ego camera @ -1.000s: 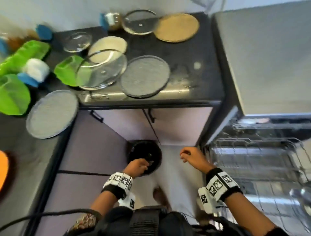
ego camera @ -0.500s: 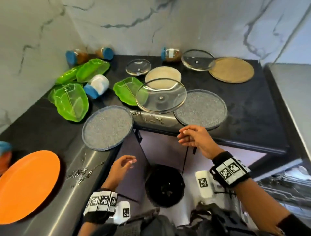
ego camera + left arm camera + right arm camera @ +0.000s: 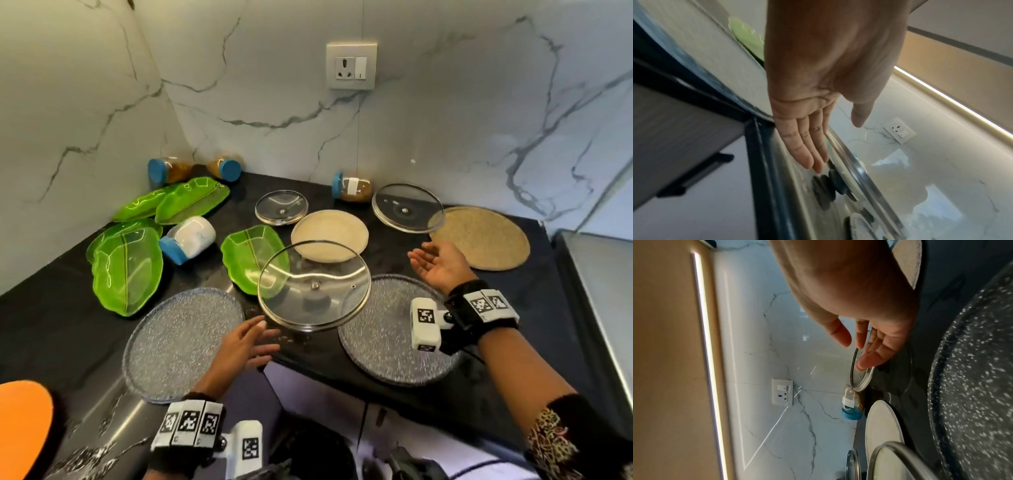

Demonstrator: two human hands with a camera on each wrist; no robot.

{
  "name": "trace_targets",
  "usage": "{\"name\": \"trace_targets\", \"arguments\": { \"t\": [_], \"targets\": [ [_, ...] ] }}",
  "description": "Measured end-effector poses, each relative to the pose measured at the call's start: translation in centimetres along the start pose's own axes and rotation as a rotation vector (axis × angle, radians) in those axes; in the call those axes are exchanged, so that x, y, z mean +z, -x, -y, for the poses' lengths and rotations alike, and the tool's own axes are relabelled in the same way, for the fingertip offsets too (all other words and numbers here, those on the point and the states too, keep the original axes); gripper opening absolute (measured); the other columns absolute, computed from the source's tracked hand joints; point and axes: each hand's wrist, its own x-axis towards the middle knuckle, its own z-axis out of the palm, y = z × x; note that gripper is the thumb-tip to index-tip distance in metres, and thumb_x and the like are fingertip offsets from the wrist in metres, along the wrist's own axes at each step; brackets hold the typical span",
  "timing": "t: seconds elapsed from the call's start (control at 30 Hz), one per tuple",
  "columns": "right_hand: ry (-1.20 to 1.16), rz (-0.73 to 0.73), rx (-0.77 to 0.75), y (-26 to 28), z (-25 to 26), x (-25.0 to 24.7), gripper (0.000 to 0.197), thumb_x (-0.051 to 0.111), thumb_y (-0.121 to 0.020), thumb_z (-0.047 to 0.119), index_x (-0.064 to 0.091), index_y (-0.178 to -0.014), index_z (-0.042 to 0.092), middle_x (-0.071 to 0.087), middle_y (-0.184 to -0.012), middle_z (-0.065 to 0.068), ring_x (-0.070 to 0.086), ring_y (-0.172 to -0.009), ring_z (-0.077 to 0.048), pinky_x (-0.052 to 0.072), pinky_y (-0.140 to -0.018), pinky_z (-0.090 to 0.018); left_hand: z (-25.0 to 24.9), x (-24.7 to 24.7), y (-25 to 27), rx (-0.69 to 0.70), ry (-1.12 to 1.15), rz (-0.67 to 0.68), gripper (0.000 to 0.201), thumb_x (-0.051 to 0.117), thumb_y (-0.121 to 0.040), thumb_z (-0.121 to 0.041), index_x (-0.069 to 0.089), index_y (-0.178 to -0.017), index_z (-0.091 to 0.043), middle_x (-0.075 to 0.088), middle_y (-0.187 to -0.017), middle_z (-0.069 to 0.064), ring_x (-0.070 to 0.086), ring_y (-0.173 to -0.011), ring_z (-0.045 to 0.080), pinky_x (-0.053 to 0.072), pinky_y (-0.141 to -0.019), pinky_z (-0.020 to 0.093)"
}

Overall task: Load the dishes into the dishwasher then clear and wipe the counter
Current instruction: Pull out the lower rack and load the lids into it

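Black counter (image 3: 394, 253) carries the dishes. Large glass lid (image 3: 313, 286) lies upside down on its knob near the front edge, between two grey speckled plates (image 3: 185, 342) (image 3: 383, 329), overlapping the right-hand one. Left hand (image 3: 245, 344) hovers at the lid's near rim, fingers straight, holding nothing. Right hand (image 3: 440, 265) hovers above the right speckled plate, palm turned leftward, fingers relaxed, holding nothing. Behind lie a cream plate (image 3: 330, 234), two smaller glass lids (image 3: 281, 207) (image 3: 407, 207), green leaf-shaped dishes (image 3: 126, 270) and a tan round plate (image 3: 479, 238).
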Motion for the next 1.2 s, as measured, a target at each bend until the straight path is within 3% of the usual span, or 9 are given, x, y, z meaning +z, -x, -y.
{"name": "trace_targets", "arguments": {
  "t": [0.13, 0.27, 0.47, 0.57, 0.73, 0.9, 0.97, 1.1, 1.2],
  "targets": [
    [0.027, -0.011, 0.047, -3.5, 0.7, -0.4, 0.013, 0.042, -0.092, 0.01, 0.049, -0.082, 0.006, 0.051, -0.085, -0.011, 0.057, -0.075, -0.022, 0.046, -0.06, -0.029, -1.3, 3.5, -2.2, -0.111, 0.142, -0.021, 0.034, 0.05, -0.094, -0.028, 0.044, -0.123, -0.011, 0.065, -0.109, 0.015, 0.07, -0.078, 0.028, 0.057, -0.064, 0.031],
    [0.012, -0.016, 0.103, -6.1, 1.2, -0.6, 0.011, 0.041, -0.092, 0.009, 0.048, -0.084, 0.005, 0.049, -0.099, -0.014, 0.057, -0.077, -0.025, 0.046, -0.06, -0.03, -1.2, 5.6, -3.4, -0.091, 0.303, -0.107, 0.036, 0.045, -0.095, -0.005, 0.034, -0.13, -0.008, 0.069, -0.099, 0.017, 0.072, -0.072, 0.026, 0.057, -0.054, 0.028],
    [-0.105, -0.012, 0.146, -9.2, 2.1, 0.3, 0.045, 0.042, -0.096, 0.011, 0.032, -0.139, 0.002, 0.037, -0.14, -0.022, 0.045, -0.125, -0.036, 0.042, -0.097, -0.041, -1.4, 6.0, -2.2, -0.001, 0.375, -0.198, 0.029, 0.043, -0.09, 0.007, 0.044, -0.117, -0.003, 0.072, -0.091, 0.014, 0.071, -0.064, 0.023, 0.054, -0.043, 0.028],
    [-0.127, 0.02, 0.179, -10.9, 1.9, 1.5, 0.051, 0.043, -0.098, 0.016, 0.024, -0.143, 0.0, 0.033, -0.146, -0.022, 0.041, -0.13, -0.036, 0.035, -0.107, -0.043, -2.5, 5.2, -1.2, 0.063, 0.418, -0.184, 0.03, 0.041, -0.091, 0.004, 0.043, -0.119, -0.007, 0.071, -0.098, 0.019, 0.071, -0.073, 0.029, 0.057, -0.051, 0.032],
    [-0.182, 0.049, 0.194, -13.9, 1.2, 3.1, 0.046, 0.039, -0.1, 0.02, 0.032, -0.143, 0.005, 0.038, -0.146, -0.016, 0.043, -0.131, -0.032, 0.037, -0.102, -0.04, -5.4, 4.0, 0.3, 0.169, 0.431, -0.165, 0.025, 0.038, -0.094, 0.0, 0.045, -0.112, -0.016, 0.073, -0.09, 0.013, 0.071, -0.071, 0.029, 0.058, -0.055, 0.028],
    [-0.155, 0.059, 0.11, -13.8, 1.2, 2.9, 0.036, 0.038, -0.096, 0.005, 0.039, -0.131, -0.004, 0.04, -0.141, -0.018, 0.047, -0.127, -0.029, 0.056, -0.068, -0.029, -6.2, 2.5, 1.2, 0.219, 0.371, -0.186, 0.021, 0.04, -0.094, -0.001, 0.049, -0.103, -0.018, 0.073, -0.09, 0.014, 0.071, -0.072, 0.03, 0.058, -0.057, 0.03],
    [-0.154, 0.037, 0.079, -12.6, 1.2, 2.1, 0.016, 0.036, -0.094, 0.003, 0.048, -0.104, -0.002, 0.048, -0.129, -0.017, 0.052, -0.121, -0.03, 0.057, -0.062, -0.029, -6.4, 1.9, 1.2, 0.232, 0.339, -0.182, 0.021, 0.041, -0.093, -0.002, 0.049, -0.102, -0.02, 0.073, -0.093, 0.014, 0.071, -0.073, 0.03, 0.058, -0.058, 0.031],
    [-0.3, -0.032, -0.012, -8.7, 1.1, -1.5, 0.013, 0.04, -0.088, 0.001, 0.052, -0.082, 0.003, 0.067, -0.066, -0.014, 0.066, -0.068, -0.029, 0.058, -0.055, -0.035, -6.9, 0.8, 0.6, 0.263, 0.209, -0.125, 0.022, 0.043, -0.094, -0.006, 0.049, -0.105, -0.024, 0.072, -0.098, 0.01, 0.071, -0.075, 0.029, 0.058, -0.064, 0.034],
    [-0.316, -0.101, -0.094, -3.5, 1.1, -5.7, 0.016, 0.039, -0.087, 0.008, 0.053, -0.079, 0.009, 0.065, -0.051, -0.005, 0.066, -0.049, -0.021, 0.052, -0.043, -0.025, -7.3, 0.7, 0.0, 0.299, 0.11, -0.015, 0.022, 0.042, -0.095, -0.005, 0.047, -0.11, -0.021, 0.073, -0.094, 0.005, 0.072, -0.071, 0.023, 0.058, -0.06, 0.029]
  ]
}}
